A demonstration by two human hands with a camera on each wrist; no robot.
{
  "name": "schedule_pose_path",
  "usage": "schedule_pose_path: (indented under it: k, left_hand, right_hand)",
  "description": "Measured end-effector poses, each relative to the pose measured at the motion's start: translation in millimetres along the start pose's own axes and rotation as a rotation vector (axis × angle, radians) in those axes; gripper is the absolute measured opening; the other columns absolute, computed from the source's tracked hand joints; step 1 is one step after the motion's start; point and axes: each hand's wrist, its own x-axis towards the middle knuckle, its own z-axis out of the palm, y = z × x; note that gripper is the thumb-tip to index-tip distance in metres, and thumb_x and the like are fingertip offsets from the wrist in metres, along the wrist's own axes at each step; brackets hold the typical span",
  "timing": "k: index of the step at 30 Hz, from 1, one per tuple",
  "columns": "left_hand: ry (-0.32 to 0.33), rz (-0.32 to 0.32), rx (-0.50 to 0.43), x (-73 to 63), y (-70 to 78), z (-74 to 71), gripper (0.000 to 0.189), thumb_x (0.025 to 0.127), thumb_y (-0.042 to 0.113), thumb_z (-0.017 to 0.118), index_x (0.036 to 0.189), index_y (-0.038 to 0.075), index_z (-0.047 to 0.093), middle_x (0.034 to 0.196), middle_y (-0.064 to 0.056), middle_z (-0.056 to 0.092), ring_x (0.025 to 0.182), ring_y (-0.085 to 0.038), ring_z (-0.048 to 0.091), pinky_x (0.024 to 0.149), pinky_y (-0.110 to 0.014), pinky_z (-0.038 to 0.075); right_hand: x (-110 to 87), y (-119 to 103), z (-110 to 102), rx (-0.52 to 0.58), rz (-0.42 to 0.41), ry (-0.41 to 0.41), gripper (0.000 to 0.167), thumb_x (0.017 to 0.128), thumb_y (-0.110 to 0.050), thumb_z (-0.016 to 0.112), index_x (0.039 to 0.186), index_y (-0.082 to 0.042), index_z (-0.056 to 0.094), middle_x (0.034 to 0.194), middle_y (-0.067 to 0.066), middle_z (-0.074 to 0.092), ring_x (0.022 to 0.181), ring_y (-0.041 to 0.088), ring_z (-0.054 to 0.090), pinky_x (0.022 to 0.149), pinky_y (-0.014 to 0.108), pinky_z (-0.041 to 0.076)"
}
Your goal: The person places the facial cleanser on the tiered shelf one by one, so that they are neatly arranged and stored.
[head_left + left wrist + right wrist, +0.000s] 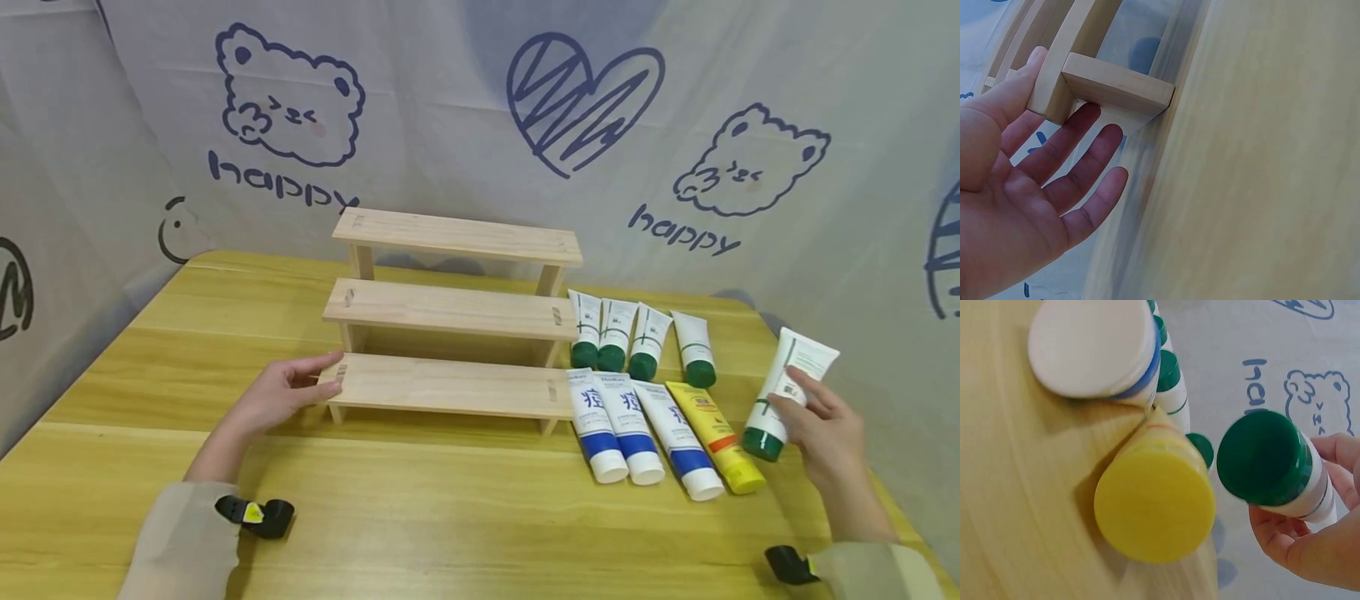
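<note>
A three-tier wooden display stand (450,386) stands mid-table. My left hand (277,396) grips the left end of its lowest board, thumb on top and index finger beneath, while the other fingers (1100,187) spread below. On the right, my right hand (828,429) holds a white squeeze tube with a green cap (772,400) between thumb and fingers, cap end down. In the right wrist view that green cap (1263,459) faces the camera. Just left of the held tube lies a yellow tube (712,429), its round yellow cap (1155,503) close to the camera.
Several white tubes with blue bands (622,417) lie beside the stand's right end. Behind them is a row of white tubes with green caps (617,333), one (693,346) set apart to the right. A printed cloth (450,108) hangs behind the wooden table (420,517).
</note>
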Motion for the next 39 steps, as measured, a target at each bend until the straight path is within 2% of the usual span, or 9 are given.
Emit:
schedule_pose_path:
  k: [5,10,20,25,33,39]
  left_hand:
    - [-0.002,0.005,0.006,-0.1,-0.3,-0.2,0.057,0.087,0.029,0.059,0.133,0.003,0.040,0.136,-0.022,0.035,0.116,-0.038,0.036,0.092,-0.051,0.032]
    - [-0.004,0.013,0.006,-0.2,-0.5,-0.2,0.056,0.087,0.029,0.058,0.133,0.002,0.040,0.135,-0.022,0.035,0.116,-0.039,0.037,0.092,-0.051,0.032]
    - [-0.005,0.008,-0.009,-0.2,-1.4,-0.3,0.056,0.087,0.029,0.058,0.134,0.003,0.040,0.135,-0.022,0.035,0.114,-0.038,0.039,0.092,-0.050,0.033]
    - [-0.005,0.015,-0.007,0.3,-1.5,0.1,0.055,0.088,0.028,0.058,0.133,0.003,0.040,0.134,-0.023,0.036,0.111,-0.037,0.042,0.090,-0.048,0.035]
    - [-0.008,0.025,-0.010,1.2,-1.7,0.7,0.055,0.088,0.028,0.058,0.133,0.002,0.040,0.134,-0.023,0.036,0.111,-0.037,0.043,0.090,-0.047,0.036]
    - [-0.010,0.025,-0.014,0.9,-3.1,0.3,0.055,0.088,0.027,0.058,0.133,0.002,0.040,0.135,-0.023,0.036,0.111,-0.037,0.043,0.089,-0.046,0.037]
  right_hand:
    - [5.1,0,8,0.088,0.002,-0.008,0.053,0.078,-0.016,0.070,0.128,-0.020,0.052,0.127,0.003,0.041,0.095,0.013,0.048,0.060,0.028,0.050]
    - [7.7,1,20,0.143,-0.048,-0.054,0.051,0.081,-0.011,0.066,0.129,-0.015,0.050,0.135,0.008,0.032,0.101,0.017,0.044,0.062,0.027,0.050]
    - [12.4,1,43,0.155,-0.124,-0.120,0.053,0.081,-0.012,0.066,0.130,-0.014,0.048,0.138,0.006,0.034,0.110,0.021,0.041,0.067,0.028,0.051]
    - [6.5,-5,61,0.177,-0.155,-0.134,0.053,0.080,-0.011,0.067,0.130,-0.013,0.048,0.138,0.006,0.035,0.115,0.024,0.038,0.068,0.030,0.051]
    - [-11.8,-22,96,0.236,-0.182,-0.151,0.054,0.080,-0.007,0.067,0.129,-0.008,0.048,0.135,0.012,0.037,0.111,0.024,0.043,0.069,0.032,0.050]
    - [-9.7,-20,112,0.211,-0.198,-0.155,0.053,0.079,-0.009,0.068,0.128,-0.009,0.050,0.133,0.014,0.038,0.109,0.025,0.045,0.071,0.032,0.049]
